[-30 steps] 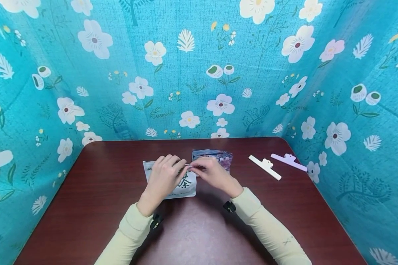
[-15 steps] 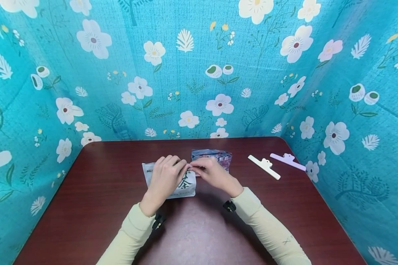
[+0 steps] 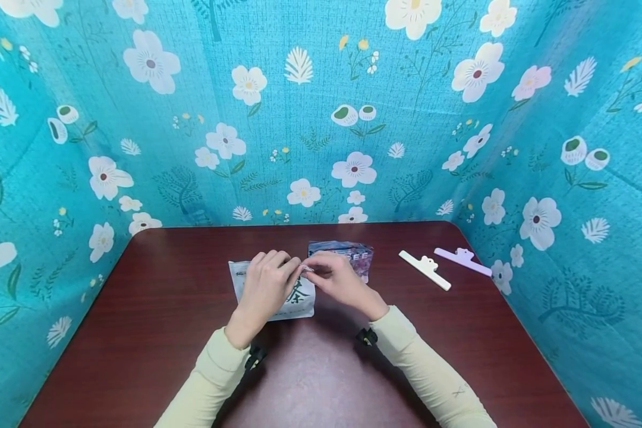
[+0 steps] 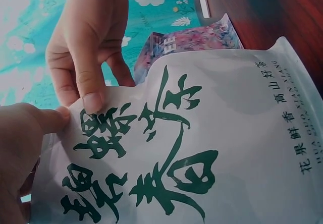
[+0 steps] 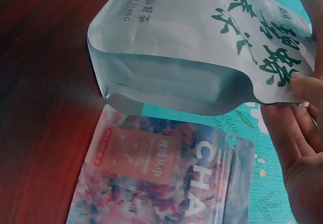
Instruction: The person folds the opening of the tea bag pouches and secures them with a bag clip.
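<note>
A white tea pouch with green characters stands on the table, partly covered by my hands. From above, my left hand grips its upper edge. At the upper right corner, my right hand pinches the pouch between thumb and fingers. In the left wrist view, the right thumb lies on the printed face of the tea pouch, close to the left fingertips. The right wrist view shows the side fold of the tea pouch and the right hand at its edge.
Behind the right hand lies a pink-and-blue printed pouch, partly covered. A white bar clip and a lilac bar clip lie at the right of the dark red table. A flowered turquoise cloth hangs around it.
My right hand and forearm have shifted slightly left, and the right fingers have changed their hold a little at the pouch's corner. The left hand has barely moved.
</note>
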`<state>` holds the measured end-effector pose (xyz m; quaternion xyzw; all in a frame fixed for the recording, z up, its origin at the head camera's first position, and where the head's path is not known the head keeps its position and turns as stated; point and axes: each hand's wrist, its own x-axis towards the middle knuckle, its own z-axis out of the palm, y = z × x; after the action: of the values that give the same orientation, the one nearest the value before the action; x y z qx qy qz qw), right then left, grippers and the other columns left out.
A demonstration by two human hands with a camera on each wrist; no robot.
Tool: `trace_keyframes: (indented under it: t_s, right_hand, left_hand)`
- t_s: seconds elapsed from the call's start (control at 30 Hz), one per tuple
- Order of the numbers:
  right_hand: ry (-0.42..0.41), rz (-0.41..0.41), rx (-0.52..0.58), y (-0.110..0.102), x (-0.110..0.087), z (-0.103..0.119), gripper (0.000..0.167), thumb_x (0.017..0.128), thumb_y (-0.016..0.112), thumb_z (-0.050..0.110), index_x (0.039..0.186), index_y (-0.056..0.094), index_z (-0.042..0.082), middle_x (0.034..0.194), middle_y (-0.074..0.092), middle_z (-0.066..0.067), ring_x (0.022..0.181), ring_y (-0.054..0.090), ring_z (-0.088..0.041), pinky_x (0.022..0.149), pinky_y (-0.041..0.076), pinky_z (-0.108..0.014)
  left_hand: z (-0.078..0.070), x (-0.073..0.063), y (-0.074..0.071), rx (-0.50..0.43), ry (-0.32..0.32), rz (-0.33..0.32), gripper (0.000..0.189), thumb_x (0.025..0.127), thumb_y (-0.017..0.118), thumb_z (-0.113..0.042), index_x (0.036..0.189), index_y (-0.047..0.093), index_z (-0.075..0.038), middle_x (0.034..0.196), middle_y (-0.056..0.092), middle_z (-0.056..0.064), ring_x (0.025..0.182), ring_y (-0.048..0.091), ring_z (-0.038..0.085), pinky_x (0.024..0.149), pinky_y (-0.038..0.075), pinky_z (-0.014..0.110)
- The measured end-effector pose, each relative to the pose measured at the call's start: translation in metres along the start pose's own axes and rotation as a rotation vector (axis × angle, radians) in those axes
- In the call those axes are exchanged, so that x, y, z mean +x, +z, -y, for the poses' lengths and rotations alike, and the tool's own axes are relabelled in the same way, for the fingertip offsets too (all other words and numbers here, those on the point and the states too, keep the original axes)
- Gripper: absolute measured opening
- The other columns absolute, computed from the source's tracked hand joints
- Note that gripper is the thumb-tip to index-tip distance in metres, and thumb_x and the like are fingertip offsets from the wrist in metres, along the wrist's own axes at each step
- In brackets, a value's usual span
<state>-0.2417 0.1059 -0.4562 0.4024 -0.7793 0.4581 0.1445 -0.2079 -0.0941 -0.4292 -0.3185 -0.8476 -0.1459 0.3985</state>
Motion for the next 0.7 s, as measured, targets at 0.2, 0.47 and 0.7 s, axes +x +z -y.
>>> trace_keyframes:
  t_s: [0.2, 0.47, 0.7]
  right_hand:
    - [0.061, -0.059, 0.024, 0.0064, -0.0021, -0.0007, 0.016, 0.09, 0.074, -0.002, 0.105, 0.074, 0.005, 0.098, 0.074, -0.01, 0.086, 0.073, -0.021, 0.073, 0.061, -0.033]
    - [0.089, -0.107, 0.024, 0.0087, -0.0015, 0.0036, 0.015, 0.085, 0.073, -0.011, 0.096, 0.075, -0.002, 0.091, 0.075, -0.016, 0.078, 0.072, -0.026, 0.068, 0.061, -0.035]
    - [0.069, -0.054, 0.016, 0.0007, -0.0017, 0.0049, 0.015, 0.087, 0.074, -0.006, 0.1, 0.077, 0.002, 0.095, 0.077, -0.012, 0.082, 0.073, -0.021, 0.069, 0.06, -0.028]
  left_hand:
    - [0.0002, 0.0001, 0.0007, -0.001, 0.007, -0.012, 0.011, 0.088, 0.08, -0.019, 0.093, 0.079, -0.009, 0.08, 0.068, 0.004, 0.071, 0.062, 0.021, 0.061, 0.044, 0.033]
    - [-0.001, -0.0008, -0.0011, -0.001, 0.004, -0.004, 0.009, 0.089, 0.079, -0.019, 0.092, 0.078, -0.01, 0.081, 0.068, 0.004, 0.073, 0.062, 0.022, 0.062, 0.043, 0.033]
    - [-0.0016, -0.0004, -0.0022, -0.005, 0.015, -0.016, 0.008, 0.088, 0.081, -0.016, 0.093, 0.078, -0.011, 0.082, 0.069, 0.004, 0.072, 0.062, 0.022, 0.062, 0.043, 0.033]
